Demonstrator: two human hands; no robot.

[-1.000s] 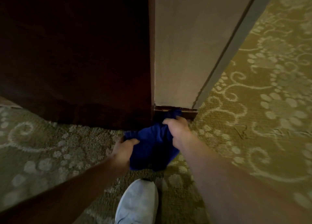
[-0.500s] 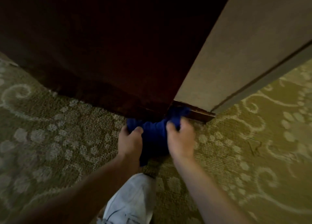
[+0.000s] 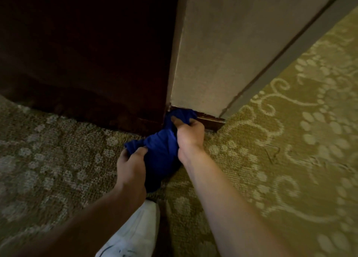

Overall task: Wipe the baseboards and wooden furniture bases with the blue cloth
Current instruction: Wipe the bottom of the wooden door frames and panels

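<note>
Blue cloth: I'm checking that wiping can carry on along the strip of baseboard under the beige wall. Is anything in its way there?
Nothing visible. The right hand presses the blue cloth against the baseboard, whose remaining strip lies bare above the carpet.

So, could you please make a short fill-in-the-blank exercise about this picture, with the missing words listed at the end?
1. Both hands grip a cloth whose colour is ____.
2. The right hand presses the cloth against the dark ____ under the pale wall.
3. The left hand holds the cloth's end above the patterned ____.
4. Near the bottom edge, one white ____ shows between the forearms.

Missing words: blue; baseboard; carpet; shoe
</note>
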